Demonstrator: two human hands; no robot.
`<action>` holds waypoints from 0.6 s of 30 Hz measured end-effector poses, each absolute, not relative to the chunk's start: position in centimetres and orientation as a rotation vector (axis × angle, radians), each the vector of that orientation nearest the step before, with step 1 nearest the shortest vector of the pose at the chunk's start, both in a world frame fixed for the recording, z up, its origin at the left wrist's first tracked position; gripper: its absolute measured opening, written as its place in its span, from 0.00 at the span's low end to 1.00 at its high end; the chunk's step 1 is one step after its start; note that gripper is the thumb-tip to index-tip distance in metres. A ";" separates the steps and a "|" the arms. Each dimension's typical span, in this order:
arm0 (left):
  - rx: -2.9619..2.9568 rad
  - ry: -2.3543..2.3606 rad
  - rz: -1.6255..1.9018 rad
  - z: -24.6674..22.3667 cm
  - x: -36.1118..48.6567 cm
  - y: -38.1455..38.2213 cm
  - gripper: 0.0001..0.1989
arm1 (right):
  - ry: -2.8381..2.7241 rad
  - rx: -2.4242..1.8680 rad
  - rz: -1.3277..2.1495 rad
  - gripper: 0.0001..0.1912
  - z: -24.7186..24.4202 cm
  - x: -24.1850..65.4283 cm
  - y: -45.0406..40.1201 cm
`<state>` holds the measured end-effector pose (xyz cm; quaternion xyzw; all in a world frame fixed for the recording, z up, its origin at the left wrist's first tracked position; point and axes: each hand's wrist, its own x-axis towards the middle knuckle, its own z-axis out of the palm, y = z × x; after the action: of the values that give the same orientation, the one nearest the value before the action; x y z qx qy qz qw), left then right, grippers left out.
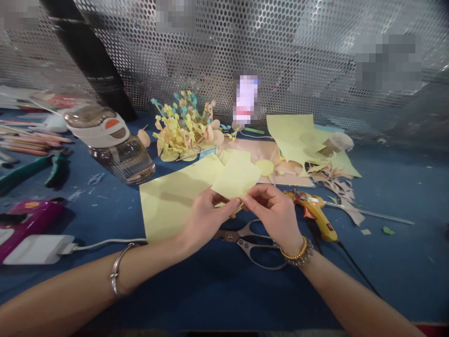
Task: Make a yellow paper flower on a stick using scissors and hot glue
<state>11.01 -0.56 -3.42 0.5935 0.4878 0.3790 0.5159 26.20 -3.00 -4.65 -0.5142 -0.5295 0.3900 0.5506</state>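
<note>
A small piece of pale yellow paper point(236, 174) is pinched along its near edge by both hands. My left hand point(212, 210) grips it with thumb and fingers, a silver bangle at the wrist. Close beside it, fingertips almost meeting, my right hand point(275, 210) pinches the same edge. Under the left hand lies a larger yellow paper sheet point(164, 206). A pair of scissors point(245, 236) rests on the blue table just below the hands, its blades partly hidden. A round yellow paper piece point(265, 167) lies behind the right hand.
Paper flowers point(182, 131) stand behind the hands, beside a water bottle point(119, 150). To the right are a yellow glue gun point(321, 217), paper scraps point(336, 180) and more yellow sheets point(293, 133). Pliers point(52, 166) and a white charger point(38, 249) lie left. A phone point(246, 98) leans against the perforated metal panel.
</note>
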 end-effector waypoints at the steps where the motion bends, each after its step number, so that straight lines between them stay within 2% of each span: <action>1: 1.427 1.176 0.910 -3.4 11.0 -0.6 0.05 | -1.252 -1.214 0.919 0.05 -4.7 26.2 -3.0; 18: 1.456 1.193 0.914 -3.9 10.8 -0.5 0.08 | -1.279 -1.246 0.858 0.04 -4.5 26.0 -3.2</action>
<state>10.83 -0.55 -3.86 0.6023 0.4936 0.3780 0.5008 25.98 -3.23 -4.46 -0.5260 -0.5399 0.3621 0.5484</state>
